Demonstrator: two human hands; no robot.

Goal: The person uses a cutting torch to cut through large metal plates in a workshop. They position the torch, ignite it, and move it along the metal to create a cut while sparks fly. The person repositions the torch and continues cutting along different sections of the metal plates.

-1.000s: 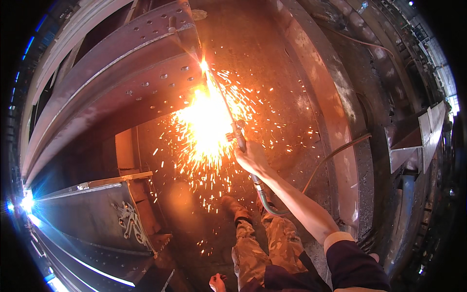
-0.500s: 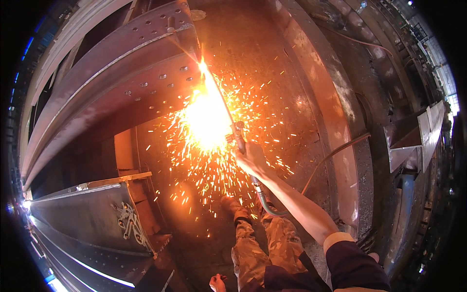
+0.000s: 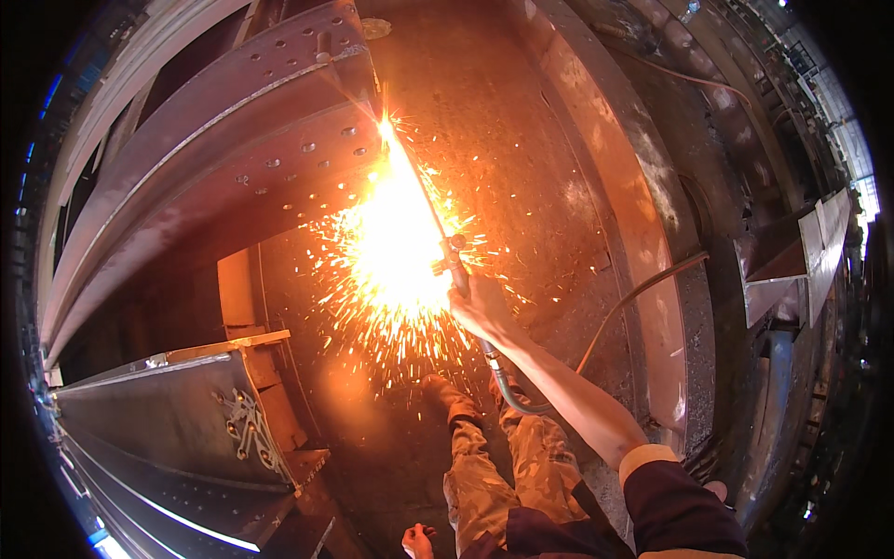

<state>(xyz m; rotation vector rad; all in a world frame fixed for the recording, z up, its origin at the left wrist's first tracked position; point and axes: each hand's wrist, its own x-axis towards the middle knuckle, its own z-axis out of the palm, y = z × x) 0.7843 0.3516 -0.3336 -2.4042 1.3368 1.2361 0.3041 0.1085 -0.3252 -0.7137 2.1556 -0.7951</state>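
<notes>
- Where the forearm reaches up from the lower right, the right hand [image 3: 480, 306] has its fingers wrapped around the handle of a torch [image 3: 457, 256], a firm grasp with the valve knobs just beyond the knuckles.
- From that grip the torch slants up and to the left, its thin tube partly lost in glare, toward a small bright spot [image 3: 385, 122] at the end of a large reddish steel beam [image 3: 233, 140].
- Below the spot spreads a white-hot burst of sparks [image 3: 396, 247], fanning out over the brown floor [image 3: 466, 84].
- Behind the hand, a grey hose [image 3: 510, 391] leaves the handle and bends near the knees of the patterned trousers [image 3: 538, 456].
- Down at the lower edge, the left hand [image 3: 418, 541], well apart from the torch, has bent fingers; whether anything is in them I cannot tell.
- Rows of round holes pierce the reddish beam, and a short stud [image 3: 323, 45] stands on it near its end.
- At lower left lies a darker steel beam [image 3: 154, 410], a cluster of small metal pieces [image 3: 250, 430] against its side.
- To the right, a long curved-looking girder [image 3: 619, 168] runs past the arm; farther out are an angular steel bracket [image 3: 824, 256] and a blue post [image 3: 778, 391].
</notes>
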